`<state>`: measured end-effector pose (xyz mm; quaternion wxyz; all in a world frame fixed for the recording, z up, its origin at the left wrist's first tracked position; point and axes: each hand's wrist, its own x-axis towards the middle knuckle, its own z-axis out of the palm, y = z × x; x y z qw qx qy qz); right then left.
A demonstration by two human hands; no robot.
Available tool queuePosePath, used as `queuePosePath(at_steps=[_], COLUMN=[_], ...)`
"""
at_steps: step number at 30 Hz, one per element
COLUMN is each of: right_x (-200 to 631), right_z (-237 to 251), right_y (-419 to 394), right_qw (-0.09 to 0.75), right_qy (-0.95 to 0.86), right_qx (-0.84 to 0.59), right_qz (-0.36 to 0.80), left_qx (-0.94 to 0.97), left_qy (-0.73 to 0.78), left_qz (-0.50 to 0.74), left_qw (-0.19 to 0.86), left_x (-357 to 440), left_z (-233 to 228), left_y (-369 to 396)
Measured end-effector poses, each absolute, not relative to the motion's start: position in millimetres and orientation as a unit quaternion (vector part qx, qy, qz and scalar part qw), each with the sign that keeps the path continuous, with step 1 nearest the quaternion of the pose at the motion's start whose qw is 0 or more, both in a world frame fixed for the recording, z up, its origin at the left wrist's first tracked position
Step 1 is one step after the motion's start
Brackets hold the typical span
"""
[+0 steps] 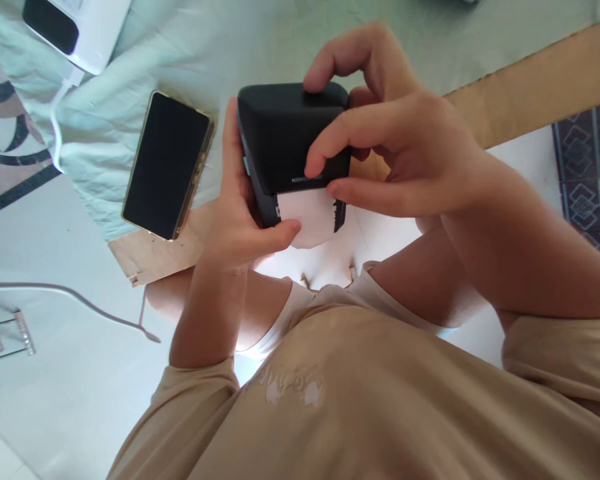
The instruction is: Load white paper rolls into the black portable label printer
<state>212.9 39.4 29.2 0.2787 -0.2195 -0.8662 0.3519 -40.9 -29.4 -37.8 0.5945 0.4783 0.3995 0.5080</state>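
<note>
A black label printer (285, 143) with lettering on its front edge is held up over the lap, near the table's edge. A white paper label (307, 217) sticks out of its near side. My left hand (245, 213) wraps around the printer's left side, its thumb lying by the label. On the right, my right hand (385, 133) rests curled fingertips on the printer's top cover, and its thumb is at the front edge by the label. Part of the right hand's fingers is hidden behind the printer.
A phone (167, 167) with a dark screen lies on the pale green cloth (215, 40), left of the printer. Beyond it is a white device (95, 33) with a cable (56, 127) plugged in. The wooden table edge (535, 83) runs right. Another cable (80, 293) hangs at lower left.
</note>
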Motion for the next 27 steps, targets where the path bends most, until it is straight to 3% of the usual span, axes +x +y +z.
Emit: queuePosePath(at_steps=[6, 13, 21, 27], right_x=[212.9, 208.6, 202.8, 200.8], right_z=[22.2, 19.1, 17.3, 16.8], right_y=[38.6, 37.8, 35.7, 32.1], right_qw=[0.316, 0.258, 0.281, 0.293], right_qy=[-0.851, -0.739, -0.727, -0.737], right_qx=[-0.223, -0.257, -0.21, -0.208], right_qz=[0.354, 0.567, 0.59, 0.573], left_qx=[0.471, 0.422, 0.316, 0.309], left_qy=[0.397, 0.388, 0.389, 0.426], left_qz=[0.504, 0.536, 0.556, 0.578], left_qw=[0.605, 0.62, 0.663, 0.624], left_x=[-39.3, -31.0, -12.0, -13.6], left_z=[-31.8, -25.8, -12.7, -10.6], left_y=[-32.0, -36.4, -35.5, -39.0])
